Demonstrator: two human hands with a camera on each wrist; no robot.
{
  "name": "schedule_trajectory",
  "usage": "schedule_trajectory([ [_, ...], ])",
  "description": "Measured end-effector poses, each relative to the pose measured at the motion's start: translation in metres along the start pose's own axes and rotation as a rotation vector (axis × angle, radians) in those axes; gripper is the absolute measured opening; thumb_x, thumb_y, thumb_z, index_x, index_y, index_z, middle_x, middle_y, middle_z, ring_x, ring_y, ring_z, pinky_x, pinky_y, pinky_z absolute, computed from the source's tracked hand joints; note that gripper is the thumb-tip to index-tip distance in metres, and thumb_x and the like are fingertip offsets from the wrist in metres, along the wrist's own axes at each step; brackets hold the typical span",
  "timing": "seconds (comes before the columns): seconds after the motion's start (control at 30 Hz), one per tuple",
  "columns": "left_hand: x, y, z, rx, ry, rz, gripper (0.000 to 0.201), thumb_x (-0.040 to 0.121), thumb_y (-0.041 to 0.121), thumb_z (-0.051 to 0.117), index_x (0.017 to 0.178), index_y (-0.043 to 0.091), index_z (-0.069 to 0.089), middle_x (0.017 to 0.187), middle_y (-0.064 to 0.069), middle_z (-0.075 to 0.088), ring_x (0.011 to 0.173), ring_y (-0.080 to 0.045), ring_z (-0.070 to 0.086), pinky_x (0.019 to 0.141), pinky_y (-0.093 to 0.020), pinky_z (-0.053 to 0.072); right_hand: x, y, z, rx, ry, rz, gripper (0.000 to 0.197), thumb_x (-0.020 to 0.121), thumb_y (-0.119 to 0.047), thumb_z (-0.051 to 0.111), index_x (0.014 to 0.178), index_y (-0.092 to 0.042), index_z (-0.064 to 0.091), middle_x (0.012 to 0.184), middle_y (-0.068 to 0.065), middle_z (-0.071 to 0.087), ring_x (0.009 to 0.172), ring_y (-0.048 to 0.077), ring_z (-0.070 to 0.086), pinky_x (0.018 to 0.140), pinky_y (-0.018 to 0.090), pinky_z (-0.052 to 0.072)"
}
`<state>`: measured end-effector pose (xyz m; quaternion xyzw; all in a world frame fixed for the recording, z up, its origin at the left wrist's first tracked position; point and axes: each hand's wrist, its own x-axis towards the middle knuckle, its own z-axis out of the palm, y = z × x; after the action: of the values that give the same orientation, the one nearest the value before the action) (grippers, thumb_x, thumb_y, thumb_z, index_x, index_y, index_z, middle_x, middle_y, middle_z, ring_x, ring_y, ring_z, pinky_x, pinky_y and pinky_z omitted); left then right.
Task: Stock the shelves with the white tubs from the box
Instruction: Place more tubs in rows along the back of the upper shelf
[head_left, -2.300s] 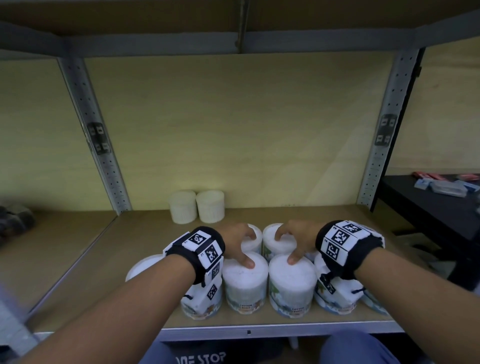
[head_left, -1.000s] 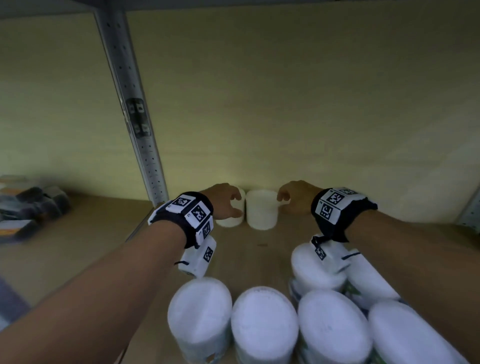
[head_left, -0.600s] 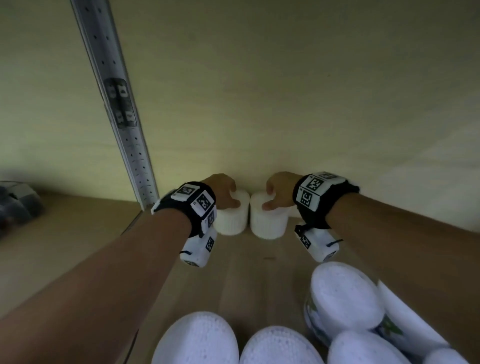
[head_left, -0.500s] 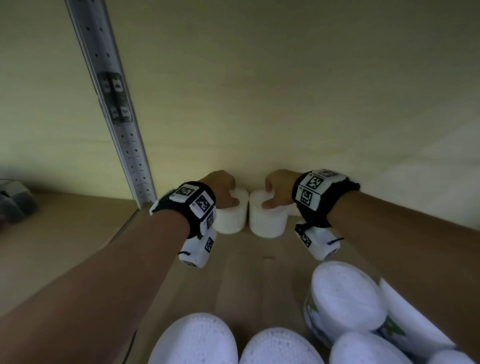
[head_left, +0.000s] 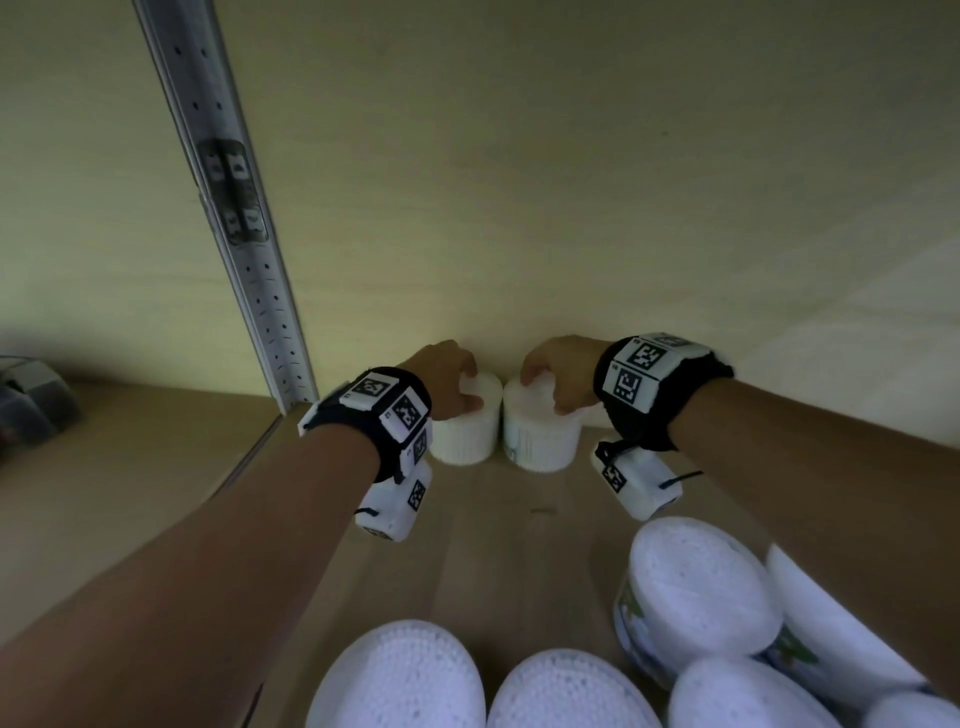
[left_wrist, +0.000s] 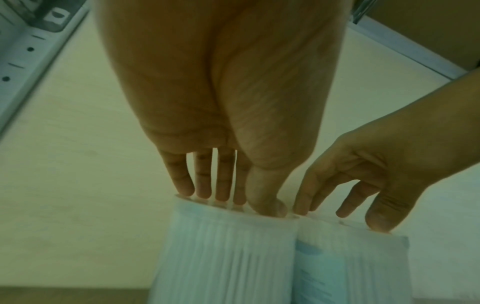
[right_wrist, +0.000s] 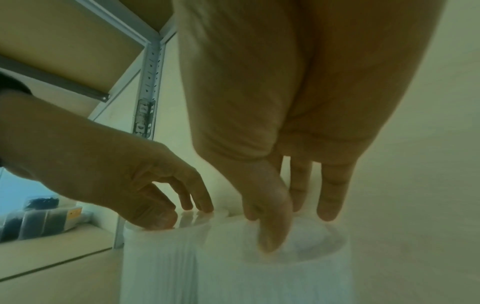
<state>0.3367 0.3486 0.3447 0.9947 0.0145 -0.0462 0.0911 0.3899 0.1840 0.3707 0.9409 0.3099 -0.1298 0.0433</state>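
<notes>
Both grips sit on top of lids: the left hand (head_left: 448, 375) has fingers and thumb curled down onto the rim of the left small ribbed white plastic tub (head_left: 464, 434), and the right hand (head_left: 558, 370) grips the right small ribbed white tub (head_left: 540, 439) touching it, both against the pale plywood back panel (head_left: 571, 182) of the wooden shelf (head_left: 498, 525). This looks like squaring the back row; next, the larger white-lidded labelled tubs (head_left: 698, 587) up front likely need sliding back behind them, without tipping.

Perforated metal upright (head_left: 244, 270) stands at left of the bay. Dark packaged goods (head_left: 31, 405) lie on the neighbouring shelf, blurred.
</notes>
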Motion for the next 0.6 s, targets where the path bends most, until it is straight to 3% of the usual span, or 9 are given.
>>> schedule_trajectory([
  [0.1, -0.001, 0.0, 0.0, -0.003, 0.001, -0.005, 0.051, 0.092, 0.036, 0.056, 0.136, 0.013, 0.043, 0.141, -0.009, 0.038, 0.13, -0.027, 0.04, 0.104, -0.034, 0.034, 0.0, -0.002, -0.001, 0.054, 0.007, -0.002, 0.053, 0.083, 0.0, 0.059, 0.133, -0.016, 0.054, 0.14, 0.009, 0.048, 0.121, 0.028, 0.052, 0.089, 0.033, 0.048],
  [0.2, -0.001, 0.0, -0.001, 0.014, -0.001, 0.006, 0.051, 0.093, 0.036, 0.056, 0.136, 0.013, 0.044, 0.141, -0.009, 0.039, 0.13, -0.027, 0.041, 0.104, -0.034, 0.034, 0.001, -0.006, 0.001, 0.077, 0.087, 0.028, 0.042, 0.089, -0.023, 0.062, 0.127, -0.007, 0.058, 0.132, 0.011, 0.056, 0.118, 0.027, 0.055, 0.095, 0.033, 0.047],
  [0.33, -0.002, 0.0, -0.001, 0.026, -0.016, 0.017, 0.051, 0.093, 0.036, 0.055, 0.137, 0.012, 0.043, 0.14, -0.01, 0.039, 0.129, -0.028, 0.041, 0.103, -0.034, 0.034, 0.004, -0.005, 0.007, 0.014, 0.047, 0.107, 0.058, 0.09, -0.045, 0.056, 0.127, -0.001, 0.055, 0.129, 0.014, 0.058, 0.11, 0.027, 0.057, 0.098, 0.035, 0.047],
  [0.6, -0.001, 0.0, 0.0, 0.022, -0.009, 0.017, 0.05, 0.093, 0.036, 0.056, 0.136, 0.012, 0.044, 0.138, -0.011, 0.04, 0.127, -0.029, 0.042, 0.103, -0.034, 0.035, 0.001, -0.007, 0.005, -0.008, 0.013, 0.093, 0.056, 0.09, -0.035, 0.062, 0.131, 0.002, 0.053, 0.136, 0.018, 0.053, 0.122, 0.031, 0.054, 0.099, 0.037, 0.046],
])
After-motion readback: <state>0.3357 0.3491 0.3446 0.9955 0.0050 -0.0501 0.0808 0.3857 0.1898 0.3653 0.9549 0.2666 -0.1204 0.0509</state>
